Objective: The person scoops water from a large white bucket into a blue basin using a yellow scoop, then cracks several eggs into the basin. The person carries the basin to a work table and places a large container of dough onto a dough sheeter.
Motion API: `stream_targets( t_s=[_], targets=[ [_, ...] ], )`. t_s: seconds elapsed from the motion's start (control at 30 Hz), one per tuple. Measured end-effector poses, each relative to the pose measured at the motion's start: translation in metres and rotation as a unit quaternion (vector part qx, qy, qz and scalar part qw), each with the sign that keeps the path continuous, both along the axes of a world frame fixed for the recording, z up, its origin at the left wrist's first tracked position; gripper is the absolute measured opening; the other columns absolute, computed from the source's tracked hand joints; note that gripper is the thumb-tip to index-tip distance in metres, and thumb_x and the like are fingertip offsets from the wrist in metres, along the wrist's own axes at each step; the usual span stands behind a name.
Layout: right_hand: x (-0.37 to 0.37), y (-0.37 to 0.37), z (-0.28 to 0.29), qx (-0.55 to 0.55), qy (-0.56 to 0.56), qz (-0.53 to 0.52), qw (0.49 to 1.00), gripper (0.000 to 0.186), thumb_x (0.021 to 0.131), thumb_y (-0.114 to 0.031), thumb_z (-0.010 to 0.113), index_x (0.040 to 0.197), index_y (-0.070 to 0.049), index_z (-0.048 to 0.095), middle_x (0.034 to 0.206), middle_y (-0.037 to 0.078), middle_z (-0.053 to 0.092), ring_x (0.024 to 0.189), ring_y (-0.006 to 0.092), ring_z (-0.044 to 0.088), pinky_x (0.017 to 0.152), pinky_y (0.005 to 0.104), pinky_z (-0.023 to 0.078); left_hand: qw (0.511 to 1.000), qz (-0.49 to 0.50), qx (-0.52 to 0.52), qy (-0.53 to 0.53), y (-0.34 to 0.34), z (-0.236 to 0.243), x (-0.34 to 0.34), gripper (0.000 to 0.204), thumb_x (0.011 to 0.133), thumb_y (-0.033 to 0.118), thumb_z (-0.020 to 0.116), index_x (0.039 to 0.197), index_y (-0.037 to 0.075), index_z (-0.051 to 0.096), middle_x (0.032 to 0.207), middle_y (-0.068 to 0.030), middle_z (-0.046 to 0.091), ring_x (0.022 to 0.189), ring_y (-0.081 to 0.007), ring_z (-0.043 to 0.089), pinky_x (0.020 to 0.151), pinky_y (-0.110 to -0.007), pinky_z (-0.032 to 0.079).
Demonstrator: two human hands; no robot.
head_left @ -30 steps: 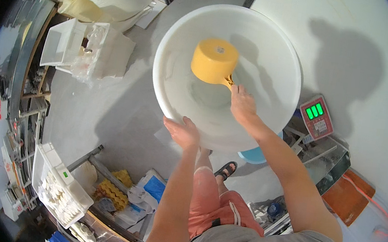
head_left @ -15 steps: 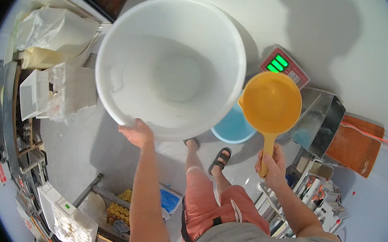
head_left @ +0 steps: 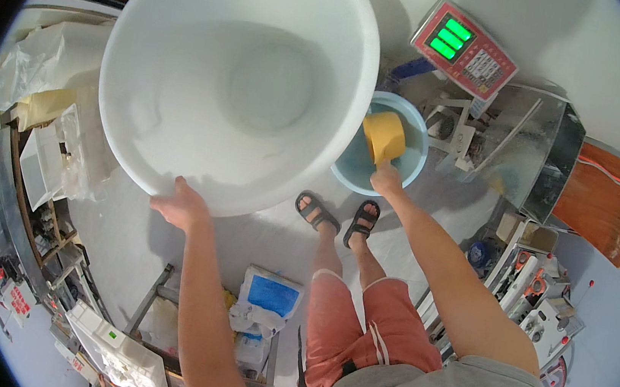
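Yellow dipper (head_left: 386, 135) sits tipped inside the light-blue basin (head_left: 417, 144), right of the large white tub (head_left: 238, 82); the right hand's (head_left: 386, 178) grip is clamped on it. The left hand (head_left: 182, 204) touches the tub's near-left rim, its closure unclear. Dipping seems in hand; lifting calls for a level wrist.

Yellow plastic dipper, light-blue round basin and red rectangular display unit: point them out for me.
Yellow plastic dipper (head_left: 388, 136), head view: on its cup.
Light-blue round basin (head_left: 352, 163), head view: inner wall, lower left.
Red rectangular display unit (head_left: 467, 52), head view: middle of its front panel.
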State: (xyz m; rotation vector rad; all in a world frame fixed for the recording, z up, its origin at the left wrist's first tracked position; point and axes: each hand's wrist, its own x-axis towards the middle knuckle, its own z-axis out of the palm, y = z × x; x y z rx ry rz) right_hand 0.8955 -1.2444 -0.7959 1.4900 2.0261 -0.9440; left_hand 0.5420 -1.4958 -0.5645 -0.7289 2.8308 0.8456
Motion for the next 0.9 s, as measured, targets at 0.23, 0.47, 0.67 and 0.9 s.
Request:
stream_targets(
  t_s=[0.23,0.47,0.67,0.9],
  targets=[
    [-0.010,-0.012,-0.069,-0.014,-0.038,0.004,0.999,0.037,0.091,-0.011,0.061,0.123,0.008,0.063,0.120,0.037,0.071,0.116,0.0513,0.069,0.100,0.0559,0.056,0.999,0.001,0.038,0.018,0.008,0.008,0.003,0.071,0.101,0.017,0.070,0.156,-0.011,0.033,0.147,-0.0286,0.055,0.130,-0.0395,0.065,0.105,-0.049,0.060],
    [-0.003,0.006,-0.074,-0.243,0.047,-0.239,0.939,0.027,0.098,-0.019,0.072,0.116,-0.003,0.062,0.089,0.010,0.066,0.074,0.0227,0.066,0.062,0.0415,0.055,1.000,-0.003,0.022,0.021,0.001,0.003,0.002,0.072,0.100,0.018,0.071,0.154,-0.011,0.034,0.144,-0.0298,0.057,0.131,-0.0418,0.064,0.107,-0.049,0.059],
    [0.041,0.011,-0.006,-0.354,0.214,-0.452,0.790,0.016,0.106,-0.014,0.064,0.120,-0.008,0.061,0.096,0.005,0.066,0.074,0.0178,0.062,0.061,0.0350,0.052,1.000,0.002,0.021,0.015,0.001,0.001,0.002,0.073,0.099,0.020,0.072,0.153,-0.011,0.035,0.142,-0.0308,0.059,0.126,-0.0431,0.067,0.105,-0.051,0.060],
    [0.079,-0.015,0.079,-0.407,0.347,-0.494,0.685,0.024,0.109,-0.019,0.062,0.130,-0.009,0.059,0.108,0.004,0.067,0.083,0.0169,0.062,0.069,0.0335,0.053,1.000,-0.001,-0.004,0.010,-0.005,-0.007,-0.004,0.077,0.098,0.027,0.072,0.153,-0.011,0.034,0.138,-0.0313,0.062,0.122,-0.0452,0.068,0.104,-0.053,0.060]
  ],
)
